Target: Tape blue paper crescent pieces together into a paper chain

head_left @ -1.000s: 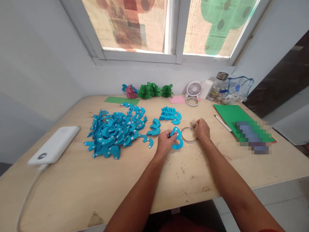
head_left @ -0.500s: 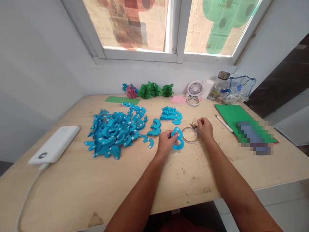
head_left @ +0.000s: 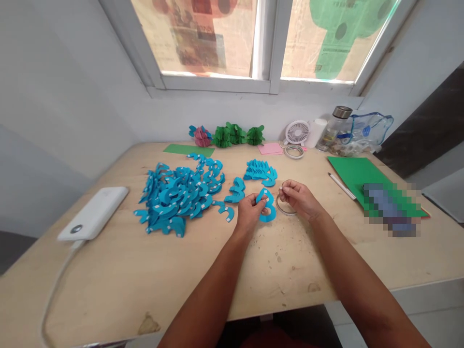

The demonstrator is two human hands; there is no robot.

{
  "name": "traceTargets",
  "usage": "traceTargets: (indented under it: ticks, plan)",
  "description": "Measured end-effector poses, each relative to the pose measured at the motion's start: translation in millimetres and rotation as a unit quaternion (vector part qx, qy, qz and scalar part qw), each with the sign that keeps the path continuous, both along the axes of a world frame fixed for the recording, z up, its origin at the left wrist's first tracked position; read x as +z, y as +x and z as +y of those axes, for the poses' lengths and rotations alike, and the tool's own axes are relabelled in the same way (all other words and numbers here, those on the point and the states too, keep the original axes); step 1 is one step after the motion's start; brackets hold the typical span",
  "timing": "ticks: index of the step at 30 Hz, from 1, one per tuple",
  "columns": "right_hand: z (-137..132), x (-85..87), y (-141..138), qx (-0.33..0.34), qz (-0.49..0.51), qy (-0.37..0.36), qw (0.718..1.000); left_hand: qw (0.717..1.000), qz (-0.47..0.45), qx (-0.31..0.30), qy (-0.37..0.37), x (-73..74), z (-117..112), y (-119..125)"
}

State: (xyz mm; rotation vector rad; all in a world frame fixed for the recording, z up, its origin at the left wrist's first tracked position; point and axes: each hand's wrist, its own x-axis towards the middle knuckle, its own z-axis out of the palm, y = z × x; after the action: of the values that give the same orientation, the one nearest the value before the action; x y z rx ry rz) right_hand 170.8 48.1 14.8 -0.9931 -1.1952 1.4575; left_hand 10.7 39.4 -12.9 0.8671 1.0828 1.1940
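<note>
My left hand (head_left: 249, 210) is closed on a blue curved paper cutout (head_left: 267, 209), holding it just above the wooden table (head_left: 224, 270). My right hand (head_left: 297, 198) hovers beside it, fingers pinched together near the cutout's top; whatever they hold is too small to make out. A clear tape ring (head_left: 283, 207) lies on the table under my right hand. A big heap of blue cutouts (head_left: 178, 198) lies to the left, and two smaller stacks of blue cutouts (head_left: 260, 172) (head_left: 235, 190) sit nearer.
A white power bank (head_left: 94, 212) with a cable lies at the left. Green paper sheets (head_left: 357, 175), a pen (head_left: 341, 186), a small fan (head_left: 297, 132), another tape roll (head_left: 294, 151), a bottle (head_left: 333, 126) and paper flowers (head_left: 232, 135) line the back and right.
My right hand has moved left from beyond the tape ring toward the blue cutout in my left hand. The small scissors seen by its fingers earlier are no longer visible.
</note>
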Motion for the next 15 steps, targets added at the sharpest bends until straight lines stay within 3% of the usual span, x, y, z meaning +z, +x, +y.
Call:
traceTargets:
  ticks: [9, 15]
  plan:
    - [-1.1, -4.9, -7.3, 0.018, 0.009, 0.009, 1.0, 1.0, 0.005, 0.021, 0.003, 3.1, -0.2, -0.8]
    - [0.6, -12.0, -20.3, -0.017, -0.049, 0.075, 0.996, 0.998, 0.014, 0.067, 0.014, 3.5, -0.1, -1.8]
